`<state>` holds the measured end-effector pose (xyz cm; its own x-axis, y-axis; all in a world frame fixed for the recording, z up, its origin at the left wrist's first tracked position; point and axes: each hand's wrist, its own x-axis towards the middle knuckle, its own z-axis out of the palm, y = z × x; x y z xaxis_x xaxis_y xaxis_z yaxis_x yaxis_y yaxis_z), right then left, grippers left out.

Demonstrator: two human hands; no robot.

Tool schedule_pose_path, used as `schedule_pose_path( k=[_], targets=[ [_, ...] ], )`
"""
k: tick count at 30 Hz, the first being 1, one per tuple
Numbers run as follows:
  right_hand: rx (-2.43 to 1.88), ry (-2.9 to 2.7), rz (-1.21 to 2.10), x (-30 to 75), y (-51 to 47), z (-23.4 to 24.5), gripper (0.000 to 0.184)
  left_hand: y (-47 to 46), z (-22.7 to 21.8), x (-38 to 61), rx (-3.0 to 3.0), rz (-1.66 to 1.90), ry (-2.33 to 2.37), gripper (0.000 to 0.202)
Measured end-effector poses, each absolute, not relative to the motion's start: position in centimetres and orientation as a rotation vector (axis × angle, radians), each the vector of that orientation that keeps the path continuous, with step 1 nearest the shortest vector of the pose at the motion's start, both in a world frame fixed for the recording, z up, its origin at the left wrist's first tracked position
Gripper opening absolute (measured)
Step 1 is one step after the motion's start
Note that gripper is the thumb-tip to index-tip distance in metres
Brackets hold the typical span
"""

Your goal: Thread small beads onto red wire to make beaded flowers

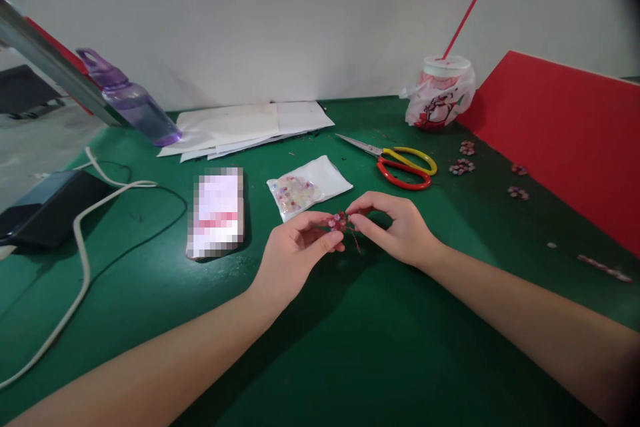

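Observation:
Both of my hands meet over the green table around a small beaded flower piece in pink and dark red. My left hand pinches it from the left with thumb and fingers closed. My right hand pinches it from the right, and a thin red thread hangs below it. Just behind my hands lies a small clear bag of beads.
A phone lies to the left, with a black box and white cable beyond it. Scissors, a bagged drink cup with a red straw, papers, a purple bottle, a red board and several finished bead flowers are around.

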<state>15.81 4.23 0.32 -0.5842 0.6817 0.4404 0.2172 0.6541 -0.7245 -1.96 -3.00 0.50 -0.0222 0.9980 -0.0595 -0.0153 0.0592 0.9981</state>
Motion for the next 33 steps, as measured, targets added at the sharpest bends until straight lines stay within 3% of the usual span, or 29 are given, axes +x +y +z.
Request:
schedule_pose_path(
  k=[9,22,33],
  targets=[
    [-0.553,-2.035,0.514,15.55,3.82,0.32,0.01,-3.0,-0.04,-2.1,1.099,1.235,1.215,0.021],
    [-0.505,-2.127,0.479,15.54,4.15,-0.05,0.004,-2.87,-0.13,-1.99,0.998,1.308,1.146,0.013],
    [-0.427,-2.173,0.346,15.33,3.98,0.17,0.003,-2.82,-0.31,-1.94,0.977,1.311,1.16,0.018]
  ],
)
